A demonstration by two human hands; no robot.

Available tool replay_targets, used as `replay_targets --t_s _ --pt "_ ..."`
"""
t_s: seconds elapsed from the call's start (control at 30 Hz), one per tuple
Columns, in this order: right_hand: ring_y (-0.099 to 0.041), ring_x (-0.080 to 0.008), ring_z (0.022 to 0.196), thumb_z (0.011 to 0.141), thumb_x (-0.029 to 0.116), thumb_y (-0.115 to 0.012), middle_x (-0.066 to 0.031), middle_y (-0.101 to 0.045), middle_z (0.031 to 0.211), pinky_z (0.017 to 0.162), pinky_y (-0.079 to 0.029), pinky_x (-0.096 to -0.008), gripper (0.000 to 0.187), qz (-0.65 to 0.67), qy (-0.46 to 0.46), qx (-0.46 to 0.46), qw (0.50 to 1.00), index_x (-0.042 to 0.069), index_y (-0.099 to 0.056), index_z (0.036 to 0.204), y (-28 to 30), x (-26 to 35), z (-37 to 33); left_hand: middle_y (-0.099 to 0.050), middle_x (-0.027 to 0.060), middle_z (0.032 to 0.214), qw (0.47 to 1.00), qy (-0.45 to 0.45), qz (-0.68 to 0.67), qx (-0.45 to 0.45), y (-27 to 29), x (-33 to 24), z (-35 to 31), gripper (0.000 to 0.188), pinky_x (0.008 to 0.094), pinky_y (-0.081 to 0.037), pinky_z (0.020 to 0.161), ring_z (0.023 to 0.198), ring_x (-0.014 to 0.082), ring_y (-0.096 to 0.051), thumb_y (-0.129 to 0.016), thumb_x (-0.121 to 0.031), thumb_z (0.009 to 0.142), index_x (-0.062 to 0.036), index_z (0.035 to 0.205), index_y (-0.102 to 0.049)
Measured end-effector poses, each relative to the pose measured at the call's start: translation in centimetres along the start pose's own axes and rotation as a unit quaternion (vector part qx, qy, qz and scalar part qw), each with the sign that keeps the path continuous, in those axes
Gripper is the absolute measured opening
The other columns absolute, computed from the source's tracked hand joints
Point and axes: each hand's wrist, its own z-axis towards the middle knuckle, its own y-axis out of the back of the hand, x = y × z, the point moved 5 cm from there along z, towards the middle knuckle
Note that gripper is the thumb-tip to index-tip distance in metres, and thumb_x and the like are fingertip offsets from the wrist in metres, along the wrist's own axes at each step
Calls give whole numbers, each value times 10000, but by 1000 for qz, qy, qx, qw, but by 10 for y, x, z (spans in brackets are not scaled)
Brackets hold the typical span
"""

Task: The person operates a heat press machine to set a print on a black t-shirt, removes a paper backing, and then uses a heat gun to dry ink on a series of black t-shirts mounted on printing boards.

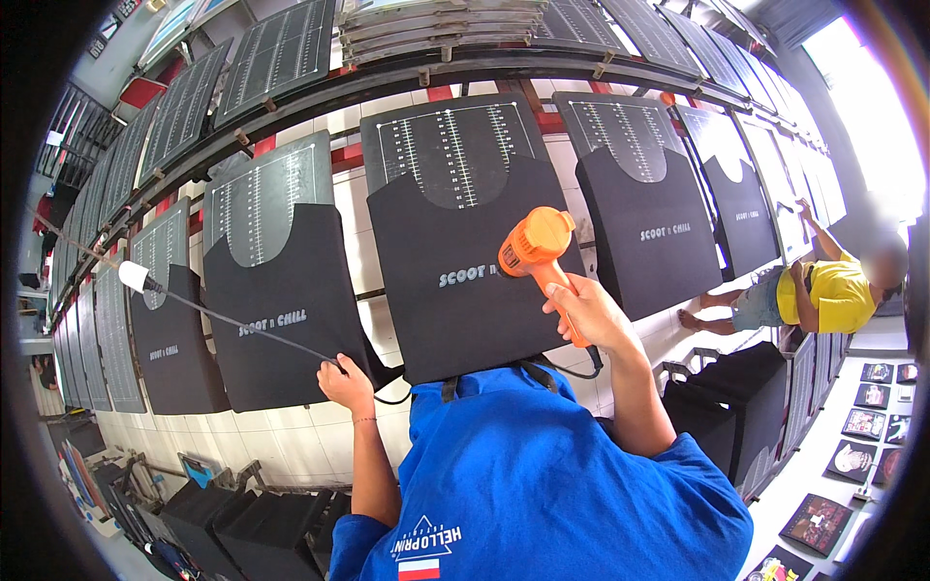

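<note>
With our right hand we are gripping the orange dryer over the middle shirt, nozzle facing the shirt's print, handle slanting to its lower right, left hand pinching the cord beside it.

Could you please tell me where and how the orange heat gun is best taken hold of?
Probably by its handle, coming from the lower right, as the right hand does: this straight, narrower part slants down from the thick body and suits wrapped fingers. I'd avoid the dark front end, which is turned toward the black shirt.
</note>
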Motion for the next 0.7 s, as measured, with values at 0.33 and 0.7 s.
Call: replay_targets --t_s 0.33,0.7 --pt "-575 -78 572 985 329 -529 -53 -645 872 530 -512 -241 366 -3 13 -34 999 -16 -572 1102 0 -2 -2 -547 128 744 1000 7 -1 4 1 -2 1 287 480 -406 719 774 352 -527 -580 -179 887 12 676 -536" --pt "-579 -79 567 986 329 -525 -59 -650 874 517 -511 -242 373 9 11 -33 999 -22 -573 1103 12 -7 -2 -547 140 746 1000 5 1 5 2 -6 2 301 483 -404 723 777 362 -525 -575 -185 889 21 676 -526"
